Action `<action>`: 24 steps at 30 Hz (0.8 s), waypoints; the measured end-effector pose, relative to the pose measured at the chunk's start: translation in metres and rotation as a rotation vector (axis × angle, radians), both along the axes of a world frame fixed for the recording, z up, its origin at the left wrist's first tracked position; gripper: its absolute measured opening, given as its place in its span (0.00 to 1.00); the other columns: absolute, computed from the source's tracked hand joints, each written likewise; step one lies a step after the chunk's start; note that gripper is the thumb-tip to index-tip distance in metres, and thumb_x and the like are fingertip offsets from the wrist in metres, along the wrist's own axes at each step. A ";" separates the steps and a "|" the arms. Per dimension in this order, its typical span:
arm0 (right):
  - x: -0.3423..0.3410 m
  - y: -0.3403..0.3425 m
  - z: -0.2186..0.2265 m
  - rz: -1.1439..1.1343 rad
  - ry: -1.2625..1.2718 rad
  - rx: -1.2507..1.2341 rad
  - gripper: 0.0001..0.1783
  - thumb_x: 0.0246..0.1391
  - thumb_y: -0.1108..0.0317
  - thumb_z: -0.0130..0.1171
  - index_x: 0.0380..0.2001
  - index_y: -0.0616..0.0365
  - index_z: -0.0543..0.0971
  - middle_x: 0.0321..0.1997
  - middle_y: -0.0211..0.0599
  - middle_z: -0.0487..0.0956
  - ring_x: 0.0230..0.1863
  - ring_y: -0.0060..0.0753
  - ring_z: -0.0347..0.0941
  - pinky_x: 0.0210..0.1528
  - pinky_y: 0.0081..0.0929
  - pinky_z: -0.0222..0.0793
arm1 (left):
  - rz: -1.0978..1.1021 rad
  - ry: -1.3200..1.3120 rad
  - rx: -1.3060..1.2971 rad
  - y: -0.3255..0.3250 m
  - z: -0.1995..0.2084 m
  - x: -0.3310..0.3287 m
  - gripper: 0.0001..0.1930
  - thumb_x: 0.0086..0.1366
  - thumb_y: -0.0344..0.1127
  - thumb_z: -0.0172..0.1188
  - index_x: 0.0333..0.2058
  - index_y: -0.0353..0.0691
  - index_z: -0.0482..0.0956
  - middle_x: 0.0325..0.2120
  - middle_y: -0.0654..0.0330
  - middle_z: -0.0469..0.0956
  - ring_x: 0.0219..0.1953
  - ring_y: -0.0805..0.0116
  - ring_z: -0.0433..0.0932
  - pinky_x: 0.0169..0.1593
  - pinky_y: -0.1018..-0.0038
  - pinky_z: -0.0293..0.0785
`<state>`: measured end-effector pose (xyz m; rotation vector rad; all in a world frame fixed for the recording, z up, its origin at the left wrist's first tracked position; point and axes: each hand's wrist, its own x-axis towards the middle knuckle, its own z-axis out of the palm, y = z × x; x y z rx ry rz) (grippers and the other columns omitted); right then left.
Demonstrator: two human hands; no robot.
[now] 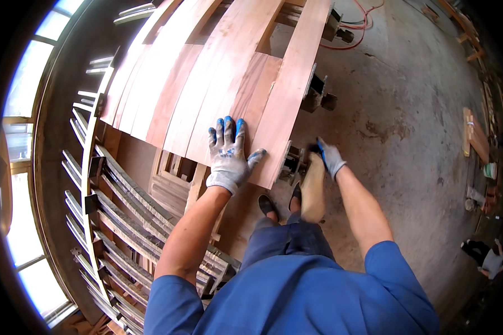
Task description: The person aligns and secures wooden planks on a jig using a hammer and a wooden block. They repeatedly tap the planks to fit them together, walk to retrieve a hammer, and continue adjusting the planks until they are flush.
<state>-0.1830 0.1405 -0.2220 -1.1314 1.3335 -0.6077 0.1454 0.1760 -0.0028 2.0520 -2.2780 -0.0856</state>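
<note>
Resting grey-gloved left hand (227, 153), fingers spread, on flat pinkish wooden planks (218, 78), probably steadying them; grey-gloved right hand (331, 158) beside elongated blurred tan object (314, 190), cannot tell grip.

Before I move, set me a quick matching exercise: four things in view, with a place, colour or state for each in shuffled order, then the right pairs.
Things:
1. Left hand
2. Right hand
3. Hose
4. Shirt

Places, colours, states:
A. Holding a blurred tan piece
B. Blue, at the picture's bottom
C. Spread on the boards
D. Red, curving near the picture's top

Pairs: 1-C, 2-A, 3-D, 4-B
</note>
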 end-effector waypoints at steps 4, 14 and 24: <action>0.024 0.112 -0.039 -0.477 -0.879 0.663 0.27 0.74 0.48 0.43 0.64 0.54 0.73 0.59 0.44 0.79 0.59 0.42 0.75 0.63 0.46 0.72 | 0.008 0.027 -0.023 0.004 -0.003 0.002 0.48 0.65 0.64 0.59 0.73 0.38 0.56 0.73 0.37 0.53 0.76 0.39 0.47 0.76 0.45 0.36; 0.012 0.078 0.240 -0.084 -1.159 0.526 0.56 0.64 0.23 0.33 0.58 0.73 0.76 0.59 0.62 0.79 0.63 0.57 0.74 0.73 0.51 0.61 | 0.031 0.056 -0.006 0.007 -0.007 0.007 0.48 0.65 0.65 0.59 0.73 0.38 0.57 0.73 0.38 0.52 0.76 0.39 0.46 0.77 0.45 0.33; 0.001 -0.012 0.000 -0.049 0.088 0.075 0.27 0.69 0.52 0.56 0.58 0.63 0.78 0.55 0.40 0.84 0.54 0.32 0.79 0.61 0.32 0.71 | 0.039 0.024 0.062 0.006 0.001 0.008 0.48 0.67 0.68 0.53 0.74 0.40 0.56 0.74 0.39 0.51 0.77 0.38 0.44 0.77 0.45 0.32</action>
